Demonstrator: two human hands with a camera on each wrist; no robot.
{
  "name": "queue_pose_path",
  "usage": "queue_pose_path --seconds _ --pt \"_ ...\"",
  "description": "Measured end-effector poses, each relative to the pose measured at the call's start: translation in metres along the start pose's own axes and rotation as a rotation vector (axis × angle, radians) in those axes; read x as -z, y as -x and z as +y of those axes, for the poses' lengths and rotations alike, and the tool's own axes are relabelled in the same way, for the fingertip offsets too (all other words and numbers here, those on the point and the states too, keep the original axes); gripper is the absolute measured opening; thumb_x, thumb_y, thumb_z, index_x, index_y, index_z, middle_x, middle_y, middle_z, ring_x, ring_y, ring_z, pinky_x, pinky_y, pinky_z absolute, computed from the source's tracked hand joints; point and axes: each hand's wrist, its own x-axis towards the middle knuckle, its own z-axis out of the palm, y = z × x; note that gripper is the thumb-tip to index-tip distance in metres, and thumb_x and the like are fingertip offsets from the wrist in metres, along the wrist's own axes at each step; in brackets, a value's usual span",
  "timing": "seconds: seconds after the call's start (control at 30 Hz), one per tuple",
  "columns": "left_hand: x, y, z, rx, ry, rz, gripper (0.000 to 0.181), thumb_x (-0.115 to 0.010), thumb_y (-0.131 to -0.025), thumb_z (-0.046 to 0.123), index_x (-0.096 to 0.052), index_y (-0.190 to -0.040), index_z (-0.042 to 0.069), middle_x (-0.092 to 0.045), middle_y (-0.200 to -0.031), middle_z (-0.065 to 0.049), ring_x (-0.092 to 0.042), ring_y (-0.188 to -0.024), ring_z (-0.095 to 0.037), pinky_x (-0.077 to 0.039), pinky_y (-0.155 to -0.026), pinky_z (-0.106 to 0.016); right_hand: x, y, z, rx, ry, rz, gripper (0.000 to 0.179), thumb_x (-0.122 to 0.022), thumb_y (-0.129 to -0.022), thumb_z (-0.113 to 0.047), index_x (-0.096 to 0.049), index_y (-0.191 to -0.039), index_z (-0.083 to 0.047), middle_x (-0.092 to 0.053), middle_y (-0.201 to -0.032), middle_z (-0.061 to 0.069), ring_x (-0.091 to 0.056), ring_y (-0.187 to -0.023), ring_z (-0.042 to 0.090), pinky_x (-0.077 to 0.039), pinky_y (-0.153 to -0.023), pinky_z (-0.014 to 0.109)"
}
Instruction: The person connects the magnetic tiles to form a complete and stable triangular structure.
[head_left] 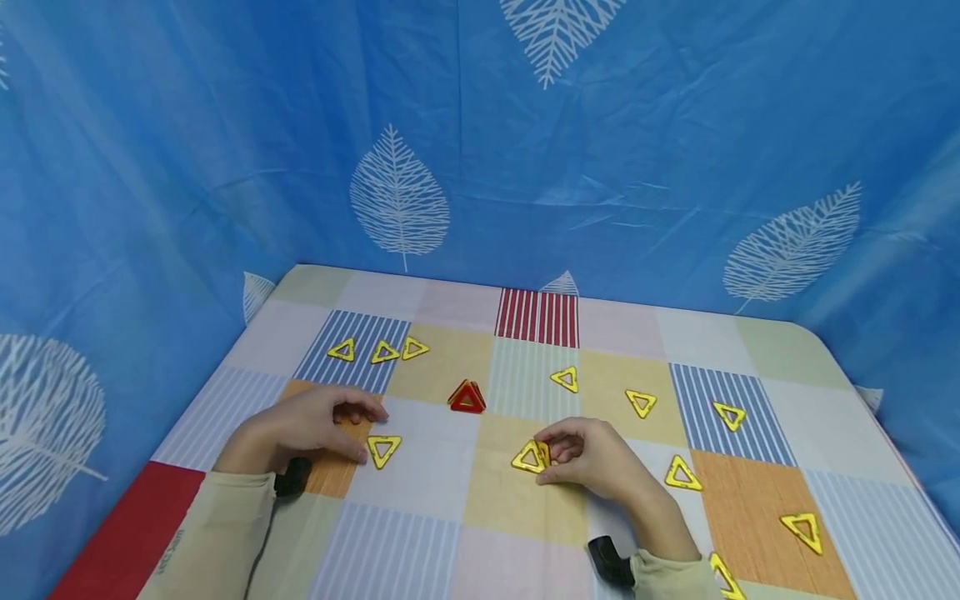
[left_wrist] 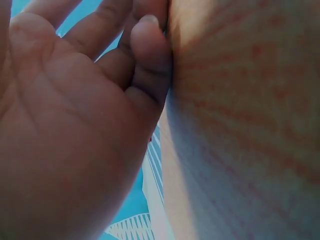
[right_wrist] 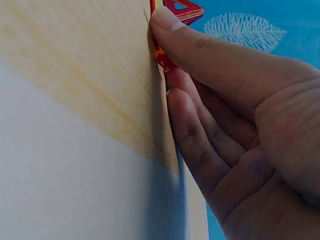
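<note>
My right hand (head_left: 588, 458) pinches a yellow triangular frame tile (head_left: 543, 454) between thumb and fingers. Against it stands a second yellow triangle tile (head_left: 517, 460). Seen from the right wrist, the piece (right_wrist: 159, 55) under the thumb looks orange-red. My left hand (head_left: 318, 423) rests on the cloth with loosely bent fingers and grips nothing. Just right of its thumb lies a yellow triangle (head_left: 372, 448), apart from the hand. Between the hands, farther back, a small red pyramid-like shape of triangles (head_left: 467, 407) stands on the table.
Several yellow triangles lie scattered: a group at the back left, including one tile (head_left: 341, 357), and others on the right, including one triangle (head_left: 808, 543). A patchwork cloth (head_left: 405, 533) covers the table. A blue leaf-patterned curtain (head_left: 480, 167) hangs behind and at both sides.
</note>
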Motion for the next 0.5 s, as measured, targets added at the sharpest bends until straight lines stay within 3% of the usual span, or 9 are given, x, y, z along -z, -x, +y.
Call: queue_pose_path --seconds 0.3,0.5 --pt "-0.0058 -0.003 0.0034 0.03 -0.09 0.006 0.039 -0.094 -0.07 0.022 -0.077 -0.105 0.025 -0.06 -0.127 -0.001 -0.049 -0.117 -0.027 -0.036 -0.104 -0.051 0.0 -0.0002 -0.0001 0.006 0.012 -0.006 0.043 -0.093 -0.069 -0.013 -0.074 -0.107 -0.005 -0.065 -0.084 0.001 -0.061 -0.077 0.02 -0.054 -0.068 0.028" --pt "-0.0072 -0.0033 0.0057 0.015 -0.109 0.023 0.031 -0.092 -0.072 0.018 -0.08 -0.099 0.025 -0.063 -0.118 0.002 -0.052 -0.114 -0.025 -0.039 -0.102 -0.049 -0.0005 -0.0006 -0.0004 0.001 0.012 -0.003 0.043 -0.093 -0.07 -0.013 -0.075 -0.107 -0.005 -0.065 -0.084 0.001 -0.06 -0.077 0.019 -0.053 -0.068 0.028"
